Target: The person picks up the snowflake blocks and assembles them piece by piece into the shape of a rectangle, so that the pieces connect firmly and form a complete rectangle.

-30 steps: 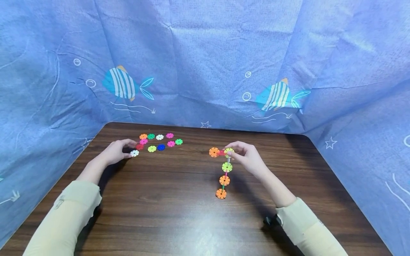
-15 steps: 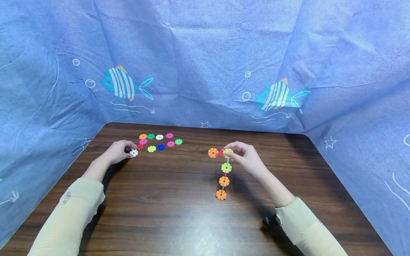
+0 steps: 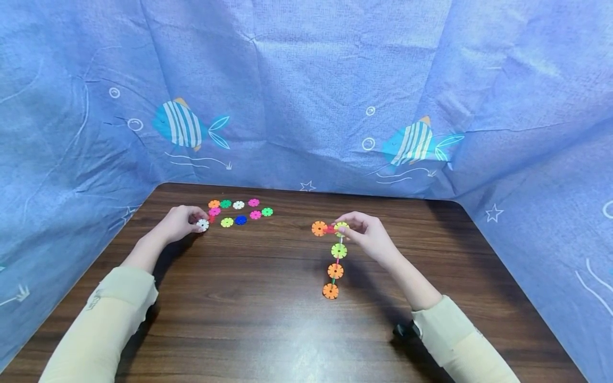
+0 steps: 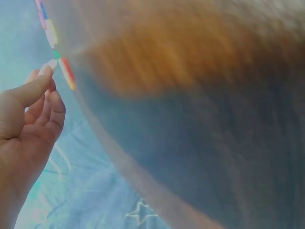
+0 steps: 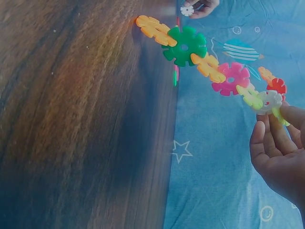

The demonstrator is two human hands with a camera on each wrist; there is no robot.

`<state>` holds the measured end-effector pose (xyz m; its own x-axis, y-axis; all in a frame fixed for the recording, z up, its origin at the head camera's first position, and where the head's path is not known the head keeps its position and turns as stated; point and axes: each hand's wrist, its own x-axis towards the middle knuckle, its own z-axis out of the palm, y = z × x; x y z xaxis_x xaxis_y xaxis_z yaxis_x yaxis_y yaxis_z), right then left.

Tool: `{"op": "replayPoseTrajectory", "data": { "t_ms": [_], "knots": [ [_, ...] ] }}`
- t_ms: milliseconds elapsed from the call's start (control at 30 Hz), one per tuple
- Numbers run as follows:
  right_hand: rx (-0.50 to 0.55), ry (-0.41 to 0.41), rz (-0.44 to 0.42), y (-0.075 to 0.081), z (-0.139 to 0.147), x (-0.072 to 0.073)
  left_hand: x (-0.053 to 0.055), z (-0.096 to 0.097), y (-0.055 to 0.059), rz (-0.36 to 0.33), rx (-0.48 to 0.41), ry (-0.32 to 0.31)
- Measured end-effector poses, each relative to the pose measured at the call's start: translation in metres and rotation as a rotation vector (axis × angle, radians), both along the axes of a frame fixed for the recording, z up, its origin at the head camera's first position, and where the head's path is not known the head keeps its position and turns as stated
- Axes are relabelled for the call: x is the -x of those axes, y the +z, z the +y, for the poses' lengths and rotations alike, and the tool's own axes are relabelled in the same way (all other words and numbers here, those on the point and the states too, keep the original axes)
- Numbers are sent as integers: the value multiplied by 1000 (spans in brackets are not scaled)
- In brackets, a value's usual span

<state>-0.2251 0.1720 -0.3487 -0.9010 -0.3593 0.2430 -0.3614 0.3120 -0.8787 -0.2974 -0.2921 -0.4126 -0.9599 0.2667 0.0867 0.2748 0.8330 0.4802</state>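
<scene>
My left hand (image 3: 178, 222), at the table's far left, pinches a white notched flower-shaped disc (image 3: 203, 225) between thumb and fingertips. In the left wrist view only a pale edge of that disc (image 4: 53, 64) shows at the fingertips. My right hand (image 3: 369, 234) holds a chain of interlocked discs by its yellow-green corner disc (image 3: 341, 229). From there the chain hangs toward me through a yellow-green disc (image 3: 339, 251) to an orange end disc (image 3: 330, 291). The right wrist view shows green (image 5: 185, 46), pink (image 5: 230, 79) and white (image 5: 269, 101) linking discs. A red disc (image 3: 329, 229) joins another orange disc (image 3: 319, 229) sideways.
Several loose discs lie at the back left, among them a red disc (image 3: 212, 218), a blue disc (image 3: 241, 220) and a green disc (image 3: 267, 211). A blue fish-patterned cloth (image 3: 306, 106) surrounds the brown table (image 3: 230, 319). Something black (image 3: 406, 331) sits by the right cuff.
The left fingers have closed on the white disc, which has moved slightly right and away from me. My right hand and the chain have barely moved.
</scene>
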Motion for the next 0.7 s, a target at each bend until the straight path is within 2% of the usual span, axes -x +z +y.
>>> {"op": "replayPoseTrajectory", "data": {
  "t_ms": [267, 533, 700],
  "knots": [
    [-4, -6, -7, 2, -1, 0, -6, 18, 17, 23, -1, -11],
    [-4, -19, -2, 3, -1, -1, -14, 42, 35, 58, -61, -54],
    [8, 2, 20, -13, 5, 12, -19, 57, 40, 87, -89, -69]
  ]
}}
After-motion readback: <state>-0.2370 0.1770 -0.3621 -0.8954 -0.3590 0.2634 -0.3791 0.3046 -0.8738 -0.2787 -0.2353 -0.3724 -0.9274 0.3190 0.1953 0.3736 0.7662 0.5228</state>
